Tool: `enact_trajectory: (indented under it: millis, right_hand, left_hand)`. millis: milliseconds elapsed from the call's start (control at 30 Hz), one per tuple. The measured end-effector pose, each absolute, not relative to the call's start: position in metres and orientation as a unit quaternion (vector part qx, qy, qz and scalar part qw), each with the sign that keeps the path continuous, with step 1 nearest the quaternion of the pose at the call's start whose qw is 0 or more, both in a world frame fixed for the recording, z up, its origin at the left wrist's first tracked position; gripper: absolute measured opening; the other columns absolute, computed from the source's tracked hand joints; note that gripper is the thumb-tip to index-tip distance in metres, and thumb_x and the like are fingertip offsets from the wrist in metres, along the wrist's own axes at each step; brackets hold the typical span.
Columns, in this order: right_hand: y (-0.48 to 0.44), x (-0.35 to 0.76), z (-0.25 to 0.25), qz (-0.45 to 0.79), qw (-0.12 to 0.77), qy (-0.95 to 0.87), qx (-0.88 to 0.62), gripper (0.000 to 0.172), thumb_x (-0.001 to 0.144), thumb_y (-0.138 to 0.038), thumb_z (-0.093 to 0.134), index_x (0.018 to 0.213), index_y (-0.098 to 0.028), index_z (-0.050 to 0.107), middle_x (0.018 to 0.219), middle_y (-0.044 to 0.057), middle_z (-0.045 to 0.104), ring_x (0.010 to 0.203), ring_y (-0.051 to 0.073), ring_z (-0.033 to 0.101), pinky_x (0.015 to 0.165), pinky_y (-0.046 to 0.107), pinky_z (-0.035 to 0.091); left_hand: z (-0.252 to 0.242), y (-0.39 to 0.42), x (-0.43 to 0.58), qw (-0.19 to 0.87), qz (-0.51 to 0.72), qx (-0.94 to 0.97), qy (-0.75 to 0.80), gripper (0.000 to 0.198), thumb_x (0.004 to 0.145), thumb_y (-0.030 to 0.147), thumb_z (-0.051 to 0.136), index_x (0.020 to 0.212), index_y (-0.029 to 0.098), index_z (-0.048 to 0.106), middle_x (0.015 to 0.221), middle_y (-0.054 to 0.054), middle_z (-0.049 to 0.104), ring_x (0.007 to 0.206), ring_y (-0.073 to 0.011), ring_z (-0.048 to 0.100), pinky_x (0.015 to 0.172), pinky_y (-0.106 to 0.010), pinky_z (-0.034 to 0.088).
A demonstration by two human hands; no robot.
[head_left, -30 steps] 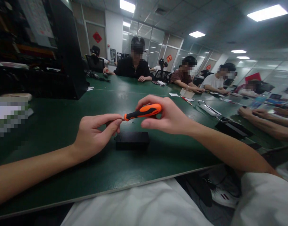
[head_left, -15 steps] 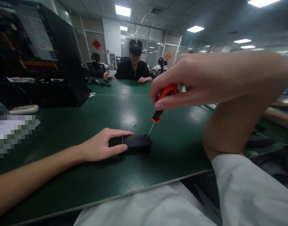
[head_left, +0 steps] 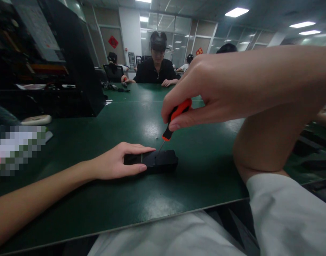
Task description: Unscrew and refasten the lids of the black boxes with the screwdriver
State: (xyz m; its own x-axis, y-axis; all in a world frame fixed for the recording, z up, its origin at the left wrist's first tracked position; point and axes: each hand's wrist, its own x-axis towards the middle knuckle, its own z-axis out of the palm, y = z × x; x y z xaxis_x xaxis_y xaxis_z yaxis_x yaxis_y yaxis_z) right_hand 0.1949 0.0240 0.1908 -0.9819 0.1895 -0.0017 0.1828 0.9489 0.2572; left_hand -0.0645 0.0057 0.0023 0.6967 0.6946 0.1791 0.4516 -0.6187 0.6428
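A long black box-shaped device [head_left: 165,160] lies flat on the green tabletop [head_left: 125,202]. My left hand [head_left: 119,160] is closed around its left part, the thumb along the near side and the fingers along the far side. My right hand [head_left: 202,90] grips a screwdriver [head_left: 175,115] by its orange-red and black handle, with the elbow raised. The screwdriver slants down to the left, and its thin shaft reaches the top of the device close to my left fingertips. Whether the tip sits in a screw is too small to tell.
An open black computer case [head_left: 80,60] stands at the left. In front of it are a white rounded object [head_left: 37,120] and a blurred stack of papers [head_left: 19,145]. Cables [head_left: 115,87] lie farther back. A person in black [head_left: 156,67] sits across the table.
The screwdriver tip has shifted left along the device, from near its right end to beside my left fingers. My right hand moved left with it. The view has tilted slightly down.
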Motion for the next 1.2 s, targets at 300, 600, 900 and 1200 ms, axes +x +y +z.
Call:
enact_trajectory:
  millis: [300, 600, 900, 1200]
  right_hand:
    - [0.026, 0.190, 0.190, 0.118, 0.034, 0.988, 0.092, 0.054, 0.099, -0.055, 0.045, 0.111, -0.010, 0.072, 0.090, -0.004, 0.069, 0.074, 0.000, 0.054, 0.068, 0.016, 0.039]
    - [0.026, 0.189, 0.186, 0.104, 0.045, 0.989, 0.094, 0.045, 0.099, -0.050, 0.047, 0.110, -0.015, 0.074, 0.091, -0.006, 0.070, 0.072, 0.001, 0.054, 0.068, 0.018, 0.037]
    - [0.020, 0.193, 0.189, 0.107, 0.013, 0.991, 0.074, 0.037, 0.099, -0.044, 0.052, 0.106, -0.015, 0.075, 0.085, -0.007, 0.069, 0.066, -0.002, 0.052, 0.058, 0.013, 0.034]
    - [0.020, 0.191, 0.187, 0.106, 0.036, 0.990, 0.082, 0.046, 0.102, -0.048, 0.046, 0.112, -0.012, 0.072, 0.097, -0.001, 0.068, 0.091, 0.006, 0.058, 0.084, 0.021, 0.043]
  left_hand:
    - [-0.001, 0.006, -0.065, 0.233, 0.221, 0.896, 0.306, 0.047, 0.094, 0.032, 0.064, 0.139, 0.020, 0.061, 0.135, -0.009, 0.069, 0.117, -0.0259, 0.067, 0.098, -0.031, 0.052]
    - [0.001, 0.003, -0.061, 0.214, 0.223, 0.894, 0.325, 0.043, 0.093, 0.034, 0.062, 0.132, 0.017, 0.064, 0.123, -0.009, 0.074, 0.105, -0.0253, 0.071, 0.089, -0.031, 0.053]
    - [0.001, -0.006, -0.051, 0.275, 0.240, 0.843, 0.396, 0.047, 0.094, 0.043, 0.064, 0.136, 0.024, 0.063, 0.136, -0.006, 0.068, 0.123, -0.0307, 0.063, 0.104, -0.038, 0.049]
    - [0.005, -0.004, -0.050, 0.339, 0.235, 0.819, 0.399, 0.044, 0.093, 0.045, 0.066, 0.133, 0.026, 0.066, 0.131, -0.002, 0.071, 0.121, -0.0296, 0.063, 0.104, -0.037, 0.048]
